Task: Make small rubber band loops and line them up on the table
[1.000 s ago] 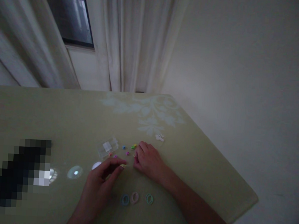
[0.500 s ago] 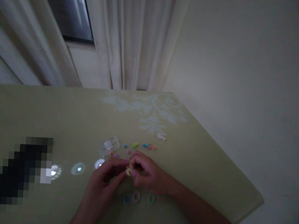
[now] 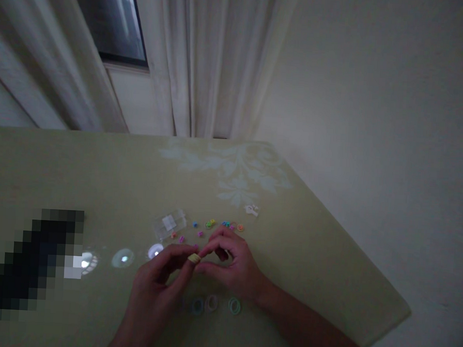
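My left hand (image 3: 160, 278) pinches a small bundle of pale yellow hair ties (image 3: 194, 258) between thumb and fingertips. From the right, my right hand (image 3: 232, 259) closes its thumb and index finger on the same bundle. Nearer to me on the table lie loose hair ties: a blue one (image 3: 197, 306), a pink one (image 3: 211, 303) and a green one (image 3: 234, 305). Beyond my fingers sit small coloured ones, among them a green one (image 3: 208, 224), an orange one (image 3: 240, 227) and a purple one (image 3: 201, 234).
A clear plastic box (image 3: 170, 224) with a white label stands behind my left hand. A white tag (image 3: 252, 210) lies farther right. A blurred-out dark object (image 3: 28, 261) covers the table's left side. Bright reflections show on the tabletop (image 3: 312, 260).
My right hand has come left from the small coloured hair ties to the yellow bundle in my left hand. Its thumb and index finger now meet there. The view has shifted slightly.
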Tool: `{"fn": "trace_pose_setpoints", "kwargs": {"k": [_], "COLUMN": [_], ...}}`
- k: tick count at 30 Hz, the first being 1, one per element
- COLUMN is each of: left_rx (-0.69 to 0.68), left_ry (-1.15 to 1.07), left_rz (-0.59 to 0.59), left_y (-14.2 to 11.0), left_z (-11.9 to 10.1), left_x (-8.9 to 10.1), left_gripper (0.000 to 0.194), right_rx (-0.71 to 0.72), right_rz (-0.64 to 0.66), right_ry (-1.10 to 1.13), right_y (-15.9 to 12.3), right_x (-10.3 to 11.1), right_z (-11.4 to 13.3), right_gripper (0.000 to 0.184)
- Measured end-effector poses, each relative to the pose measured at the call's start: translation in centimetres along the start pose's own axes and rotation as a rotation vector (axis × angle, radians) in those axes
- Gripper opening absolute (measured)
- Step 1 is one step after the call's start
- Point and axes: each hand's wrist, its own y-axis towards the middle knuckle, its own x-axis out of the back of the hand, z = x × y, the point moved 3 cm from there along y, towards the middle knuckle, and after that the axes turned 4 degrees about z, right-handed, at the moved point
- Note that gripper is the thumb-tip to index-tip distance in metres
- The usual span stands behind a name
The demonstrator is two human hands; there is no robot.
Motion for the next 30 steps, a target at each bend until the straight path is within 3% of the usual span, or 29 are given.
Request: {"fn": "trace_pose_setpoints", "kwargs": {"k": [7, 13, 19, 25, 30], "left_rx": [-0.016, 0.033, 0.071, 0.162, 0.187], "left_ry": [0.059, 0.02, -0.016, -0.269, -0.381], "left_rz": [-0.027, -0.041, -0.025, 0.078, 0.066], "left_y": [0.0, 0.0, 0.2, 0.2, 0.1], "left_z": [0.1, 0.3, 0.5, 0.6, 1.0], "left_x": [0.3, 0.4, 0.1, -1.1, -1.4], "left_gripper": [0.014, 0.013, 0.017, 0.032, 0.038], "right_rx": [0.068, 0.223, 0.304, 0.326, 0.342], "right_rz": [-0.065, -0.113, -0.112, -0.158, -0.073], "right_ry": [-0.127, -0.162, -0.366, -0.496, -0.524], "right_y": [-0.4, -0.7, -1.3, -1.2, -1.3], "right_x": [0.0, -0.1, -0.4, 0.1, -0.3], "right_z": [-0.1, -0.1, 0.4, 0.7, 0.7], "right_gripper": [0.027, 0.017, 0.013, 0.011, 0.013]}}
